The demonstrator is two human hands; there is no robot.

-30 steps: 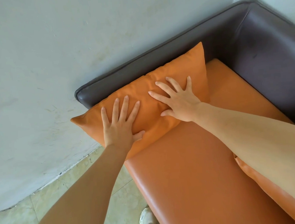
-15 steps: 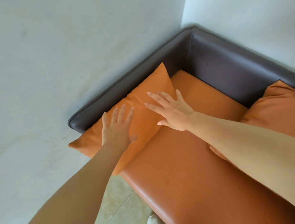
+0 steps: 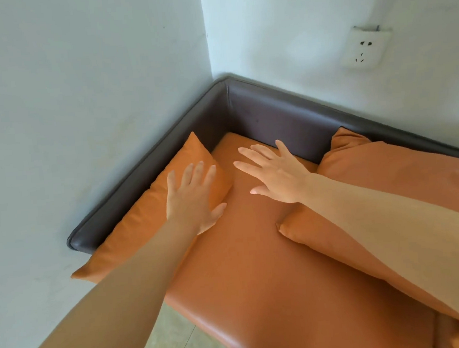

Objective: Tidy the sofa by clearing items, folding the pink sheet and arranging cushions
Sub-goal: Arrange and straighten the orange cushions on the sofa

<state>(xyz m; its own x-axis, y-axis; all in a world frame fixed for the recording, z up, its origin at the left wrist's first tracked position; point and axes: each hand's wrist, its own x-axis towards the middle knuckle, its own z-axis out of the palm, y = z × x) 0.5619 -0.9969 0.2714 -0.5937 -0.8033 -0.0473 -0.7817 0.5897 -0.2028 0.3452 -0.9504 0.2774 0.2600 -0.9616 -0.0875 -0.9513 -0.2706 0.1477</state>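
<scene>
The left orange cushion (image 3: 154, 215) is pressed by the left hand (image 3: 194, 201), fingers apart; the right hand (image 3: 275, 174), also spread, hovers. The cushion could slide off the near end if pushed.

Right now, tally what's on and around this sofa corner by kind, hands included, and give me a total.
Orange cushions: 2, the left cushion against the sofa's side and the right cushion against its back
Hands: 2, left hand and right hand, both flat and open
Wall sockets: 1, the wall socket
Total: 5
</scene>
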